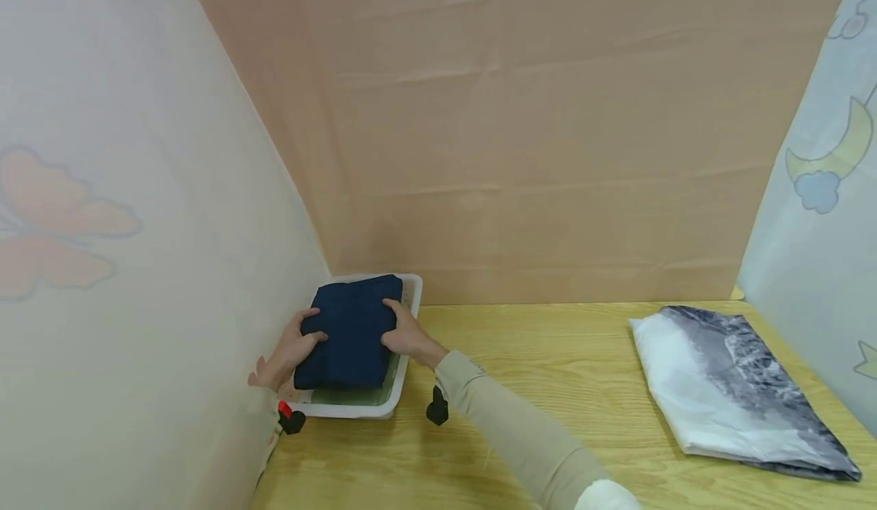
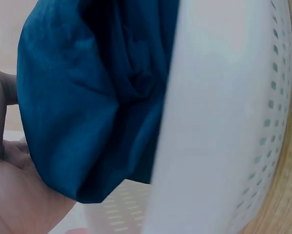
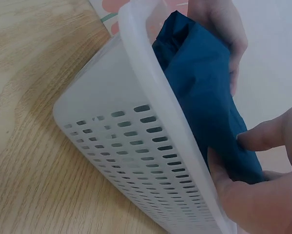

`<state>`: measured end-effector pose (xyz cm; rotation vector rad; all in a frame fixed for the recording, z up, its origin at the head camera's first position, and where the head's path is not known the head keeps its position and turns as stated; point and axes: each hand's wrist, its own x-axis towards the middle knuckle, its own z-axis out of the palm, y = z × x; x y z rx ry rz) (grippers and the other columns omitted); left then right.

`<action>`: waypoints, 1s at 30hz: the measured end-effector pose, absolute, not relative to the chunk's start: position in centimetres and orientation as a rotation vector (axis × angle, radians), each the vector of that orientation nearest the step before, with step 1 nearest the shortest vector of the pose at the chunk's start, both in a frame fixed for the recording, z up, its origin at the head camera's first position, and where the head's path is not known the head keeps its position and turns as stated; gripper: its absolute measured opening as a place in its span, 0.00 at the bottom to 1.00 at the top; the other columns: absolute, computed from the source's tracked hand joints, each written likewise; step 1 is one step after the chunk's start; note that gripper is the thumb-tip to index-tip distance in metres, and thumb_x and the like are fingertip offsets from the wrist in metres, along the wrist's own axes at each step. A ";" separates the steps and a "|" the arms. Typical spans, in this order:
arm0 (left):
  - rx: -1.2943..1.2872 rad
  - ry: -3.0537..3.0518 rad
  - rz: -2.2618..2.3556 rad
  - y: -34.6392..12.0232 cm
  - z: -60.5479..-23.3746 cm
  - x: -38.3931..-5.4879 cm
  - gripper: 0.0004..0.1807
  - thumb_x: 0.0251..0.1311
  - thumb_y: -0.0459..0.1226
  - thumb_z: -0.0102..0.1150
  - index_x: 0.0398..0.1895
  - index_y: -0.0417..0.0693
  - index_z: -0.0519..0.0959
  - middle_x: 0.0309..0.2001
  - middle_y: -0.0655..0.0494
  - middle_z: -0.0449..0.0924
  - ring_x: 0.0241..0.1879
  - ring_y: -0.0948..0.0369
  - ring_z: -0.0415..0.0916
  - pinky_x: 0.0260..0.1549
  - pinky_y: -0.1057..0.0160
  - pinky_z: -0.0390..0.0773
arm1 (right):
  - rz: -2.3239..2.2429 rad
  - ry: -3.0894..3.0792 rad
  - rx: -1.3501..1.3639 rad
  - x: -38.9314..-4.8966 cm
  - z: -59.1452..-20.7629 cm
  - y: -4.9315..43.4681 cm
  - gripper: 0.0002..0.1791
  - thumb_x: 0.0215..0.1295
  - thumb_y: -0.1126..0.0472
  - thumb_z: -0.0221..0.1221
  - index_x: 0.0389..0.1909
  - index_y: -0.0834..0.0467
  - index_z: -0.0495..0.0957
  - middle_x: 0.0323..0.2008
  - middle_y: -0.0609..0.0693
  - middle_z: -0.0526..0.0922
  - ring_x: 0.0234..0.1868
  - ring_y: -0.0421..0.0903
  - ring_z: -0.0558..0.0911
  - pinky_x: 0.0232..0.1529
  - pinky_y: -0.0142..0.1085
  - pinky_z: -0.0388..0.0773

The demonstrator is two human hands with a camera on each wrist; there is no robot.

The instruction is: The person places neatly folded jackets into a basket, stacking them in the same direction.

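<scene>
A folded navy-blue cloth (image 1: 351,342) lies in the mouth of a white plastic basket (image 1: 409,358) with slotted sides. My left hand (image 1: 291,349) grips the cloth's left edge, and my right hand (image 1: 409,333) grips its right edge. Seen from the right wrist, the fingers of the right hand (image 3: 262,200) pinch the blue fabric (image 3: 199,83) just above the basket rim (image 3: 155,73). In the left wrist view the bunched cloth (image 2: 72,107) hides part of the left hand (image 2: 24,195). Its underside hangs at the basket wall (image 2: 204,107).
On the right of the wooden table (image 1: 541,373) lies a folded white and grey patterned cloth (image 1: 736,396). A pale wall (image 1: 205,282) with a butterfly print stands close against the basket's left side. A tan panel (image 1: 548,152) rises behind the table.
</scene>
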<state>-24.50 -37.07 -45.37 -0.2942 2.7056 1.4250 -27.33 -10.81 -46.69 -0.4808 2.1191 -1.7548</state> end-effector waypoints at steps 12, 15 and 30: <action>-0.303 2.739 1.329 -36.7 -47.1 -25.2 0.41 0.67 0.33 0.56 0.82 0.40 0.55 0.83 0.29 0.47 0.81 0.32 0.48 0.78 0.31 0.52 | -1.733 2.066 -0.411 -26.9 -46.5 -11.1 0.47 0.64 0.74 0.53 0.86 0.59 0.50 0.85 0.63 0.51 0.82 0.61 0.60 0.72 0.53 0.68; -0.309 2.754 1.282 -36.6 -47.4 -25.1 0.41 0.67 0.34 0.56 0.82 0.39 0.55 0.83 0.29 0.47 0.81 0.32 0.48 0.78 0.31 0.52 | -1.712 2.053 -0.405 -26.8 -46.7 -11.3 0.46 0.68 0.72 0.54 0.86 0.61 0.49 0.85 0.63 0.52 0.83 0.63 0.59 0.72 0.54 0.69; -0.345 2.734 1.202 -37.3 -47.8 -24.5 0.43 0.66 0.36 0.58 0.82 0.37 0.53 0.83 0.27 0.47 0.81 0.31 0.47 0.78 0.28 0.48 | -1.726 1.983 -0.342 -26.2 -47.0 -12.7 0.46 0.71 0.70 0.59 0.85 0.66 0.47 0.85 0.65 0.50 0.83 0.67 0.56 0.79 0.61 0.62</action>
